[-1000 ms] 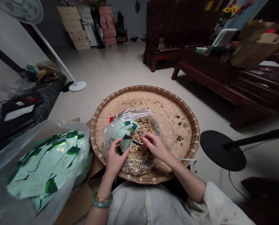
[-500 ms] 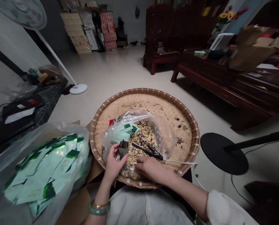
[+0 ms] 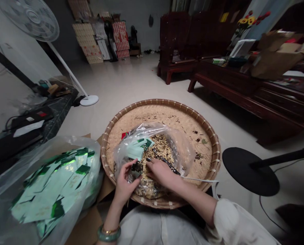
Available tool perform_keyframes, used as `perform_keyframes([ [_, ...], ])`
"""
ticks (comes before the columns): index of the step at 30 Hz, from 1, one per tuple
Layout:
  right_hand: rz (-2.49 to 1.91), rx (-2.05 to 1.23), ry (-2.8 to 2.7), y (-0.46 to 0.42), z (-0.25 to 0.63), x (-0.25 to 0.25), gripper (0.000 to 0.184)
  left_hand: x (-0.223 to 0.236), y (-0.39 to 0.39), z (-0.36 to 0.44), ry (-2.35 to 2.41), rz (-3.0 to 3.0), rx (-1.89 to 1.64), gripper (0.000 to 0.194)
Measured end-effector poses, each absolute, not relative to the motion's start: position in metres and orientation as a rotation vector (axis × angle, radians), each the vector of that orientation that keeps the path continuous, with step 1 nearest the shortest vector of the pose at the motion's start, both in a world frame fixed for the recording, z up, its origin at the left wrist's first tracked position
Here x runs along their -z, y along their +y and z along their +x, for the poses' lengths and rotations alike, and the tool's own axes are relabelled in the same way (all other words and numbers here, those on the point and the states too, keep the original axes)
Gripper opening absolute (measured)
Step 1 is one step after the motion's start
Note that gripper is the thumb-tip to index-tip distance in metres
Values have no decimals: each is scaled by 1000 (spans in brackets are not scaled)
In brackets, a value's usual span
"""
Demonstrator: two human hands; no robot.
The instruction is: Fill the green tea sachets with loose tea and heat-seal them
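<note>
My left hand (image 3: 128,180) holds a small sachet (image 3: 136,170) upright, its dark mouth showing at the top. Fingers bent and closed together, my right hand (image 3: 161,173) is down at the light grain mix (image 3: 164,142) flecked with dark bits; whatever it pinches is hidden. Under and behind that hand lies a black tong-like tool (image 3: 171,166) with a white cord. The mix fills an open clear plastic bag (image 3: 186,149). Several pale green sachets (image 3: 135,151) rest on the mix at the bag's left side.
The bag sits in a round woven bamboo tray (image 3: 152,110) with scattered dark bits. On the left, a large plastic bag (image 3: 90,190) holds many green sachets. A black round base (image 3: 250,172) stands at right, a white fan (image 3: 89,100) at far left, a dark wooden table (image 3: 243,92) beyond.
My right hand has moved up and slightly left, from the bag's near edge to over the tool's end. The left hand still holds the sachet. The view has shifted slightly.
</note>
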State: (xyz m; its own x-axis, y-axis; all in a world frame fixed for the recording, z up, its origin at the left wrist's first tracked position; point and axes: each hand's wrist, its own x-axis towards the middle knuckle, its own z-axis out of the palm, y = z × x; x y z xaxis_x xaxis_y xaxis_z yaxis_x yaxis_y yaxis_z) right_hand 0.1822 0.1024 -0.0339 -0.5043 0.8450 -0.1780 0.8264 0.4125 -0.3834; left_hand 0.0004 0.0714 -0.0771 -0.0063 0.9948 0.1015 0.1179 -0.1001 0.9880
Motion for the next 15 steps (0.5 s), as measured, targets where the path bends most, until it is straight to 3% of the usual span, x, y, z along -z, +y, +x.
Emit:
perform_keyframes([
  [7, -1589, -661, -2641, 106, 174, 38, 21, 83, 72, -2, 1288, 1330, -1259, 47],
  [15, -1455, -948, -2220, 115, 198, 48, 20, 82, 73, -2, 1290, 1377, -1253, 46],
])
